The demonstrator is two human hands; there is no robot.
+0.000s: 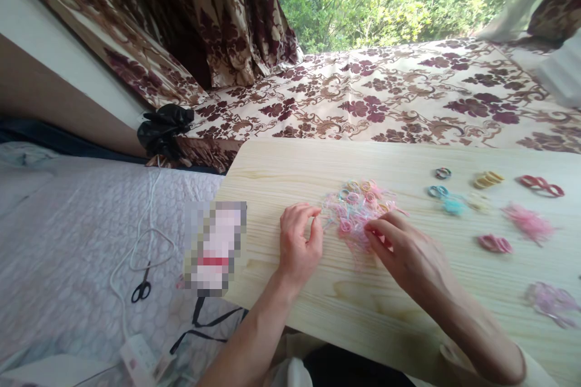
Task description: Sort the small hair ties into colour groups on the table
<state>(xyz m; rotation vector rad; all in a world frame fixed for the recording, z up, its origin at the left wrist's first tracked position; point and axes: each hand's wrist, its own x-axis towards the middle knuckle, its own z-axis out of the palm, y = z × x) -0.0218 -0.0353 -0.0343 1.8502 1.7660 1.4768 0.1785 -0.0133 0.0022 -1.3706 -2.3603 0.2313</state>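
Note:
A mixed pile of small hair ties and thin elastic bands [351, 208], in pink, blue, yellow and clear tones, lies on the light wooden table [290, 163]. My left hand [299, 236] rests at the pile's left edge, its fingers curved and a gap showing between thumb and forefinger, with nothing visible in it. Over the pile's right side, my right hand [402, 248] has thumb and fingertips pinched together among the pink bands. Whatever sits in that pinch is too small to make out.
Sorted groups lie to the right: blue ties [438, 191], turquoise bands [452, 205], yellow ties [489, 179], red ties [541, 185], pink bands [530, 222], pink ties [495, 243] and lilac bands [551, 302]. A blurred-out object [216, 248] is at the left edge. Scissors [141, 289] lie on the bed.

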